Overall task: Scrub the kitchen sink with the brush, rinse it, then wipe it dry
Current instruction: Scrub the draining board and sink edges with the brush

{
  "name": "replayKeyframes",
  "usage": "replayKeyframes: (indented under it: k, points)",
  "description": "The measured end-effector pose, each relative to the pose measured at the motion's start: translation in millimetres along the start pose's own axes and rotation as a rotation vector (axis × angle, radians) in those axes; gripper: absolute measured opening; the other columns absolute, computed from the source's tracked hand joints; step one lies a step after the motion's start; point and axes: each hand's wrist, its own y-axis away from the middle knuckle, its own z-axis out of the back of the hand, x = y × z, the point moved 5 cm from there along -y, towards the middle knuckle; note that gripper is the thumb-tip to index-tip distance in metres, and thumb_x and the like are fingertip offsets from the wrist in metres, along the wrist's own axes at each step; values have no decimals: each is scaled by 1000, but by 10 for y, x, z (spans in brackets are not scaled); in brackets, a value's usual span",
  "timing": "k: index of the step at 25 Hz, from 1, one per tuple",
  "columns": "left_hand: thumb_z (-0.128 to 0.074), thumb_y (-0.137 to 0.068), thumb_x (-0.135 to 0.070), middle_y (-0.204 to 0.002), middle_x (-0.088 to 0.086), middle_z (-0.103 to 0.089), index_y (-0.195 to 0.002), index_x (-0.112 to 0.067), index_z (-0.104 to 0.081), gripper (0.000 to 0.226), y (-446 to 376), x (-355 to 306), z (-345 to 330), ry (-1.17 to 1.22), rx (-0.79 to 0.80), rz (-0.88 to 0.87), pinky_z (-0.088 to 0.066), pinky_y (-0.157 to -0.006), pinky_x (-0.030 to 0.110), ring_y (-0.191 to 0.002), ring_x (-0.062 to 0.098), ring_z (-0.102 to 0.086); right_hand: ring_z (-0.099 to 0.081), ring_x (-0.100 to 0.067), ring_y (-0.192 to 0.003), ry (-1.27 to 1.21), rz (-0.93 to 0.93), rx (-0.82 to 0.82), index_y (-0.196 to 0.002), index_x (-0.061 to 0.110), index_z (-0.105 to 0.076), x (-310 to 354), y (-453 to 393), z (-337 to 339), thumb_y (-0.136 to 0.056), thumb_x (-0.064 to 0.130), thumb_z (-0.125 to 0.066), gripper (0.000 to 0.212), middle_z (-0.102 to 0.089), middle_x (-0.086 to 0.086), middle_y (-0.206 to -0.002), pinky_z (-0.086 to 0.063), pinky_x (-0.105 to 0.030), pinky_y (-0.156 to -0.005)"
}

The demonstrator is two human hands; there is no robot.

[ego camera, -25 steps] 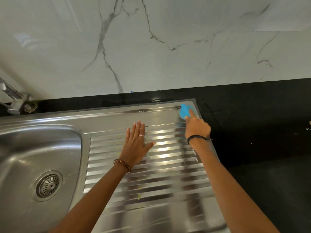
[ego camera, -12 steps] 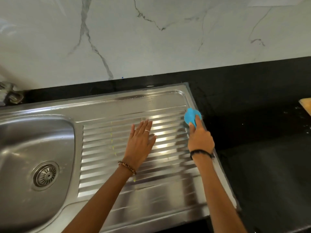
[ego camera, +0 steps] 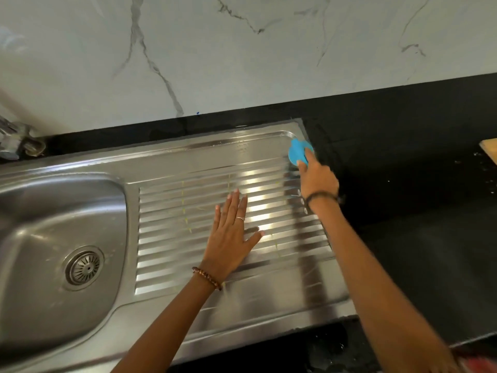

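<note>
A stainless steel sink fills the lower left, with its bowl and drain at the left and a ribbed draining board at the right. My right hand grips a small blue brush and holds it against the board's far right corner. Most of the brush is covered by my fingers. My left hand rests flat on the ribs in the middle of the board, fingers straight and together, thumb spread out.
A black countertop surrounds the sink at the back and right. The white marble wall rises behind. A tap base shows at the far left edge. A wooden board corner pokes in at the right edge.
My right hand slid the brush from the board's far right corner down along its right edge, then back up to the corner. My left hand stayed flat on the ribs.
</note>
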Motion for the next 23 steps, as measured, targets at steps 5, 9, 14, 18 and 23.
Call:
replayKeyframes:
  k: [5,9,14,18,23]
  points:
    - [8,-69,-82,-148,-1,26,-141,-20,17,96,324,0,-65,6,69,3,28,-104,25,-139,17,24,-40,-5,-53,-64,-167,-15,-149,21,-18,-610,1434,-59,-99,39,-28,54,-43,3,-64,-34,-17,-48]
    - [9,-66,-85,-149,-1,27,-141,-20,18,100,512,-12,-105,51,97,36,27,-104,24,-137,15,28,-54,-17,-74,35,-88,-83,-149,19,-16,-370,987,-65,-100,36,-28,53,-59,-9,-92,-36,-26,-61]
    - [0,-70,-80,-148,-3,27,-141,-21,19,94,532,-51,-54,0,110,3,28,-103,23,-135,12,30,-60,-33,-101,106,-48,-5,-147,17,-20,46,336,58,-102,31,-27,48,-61,-19,-113,-46,-39,-76]
    - [-4,-72,-79,-147,-3,29,-143,-21,17,94,536,-89,-35,-8,86,12,28,-104,25,-135,12,31,-55,-15,-69,-5,-165,-45,-148,21,-16,-489,1368,4,-101,35,-26,51,-59,-9,-89,-36,-23,-58]
    - [1,-69,-83,-144,-4,36,-141,-22,22,97,811,-118,-95,15,127,10,31,-103,24,-135,12,32,-42,-9,-53,37,-282,30,-149,22,-12,-740,2000,-52,-100,39,-24,53,-43,2,-60,-38,-26,-55]
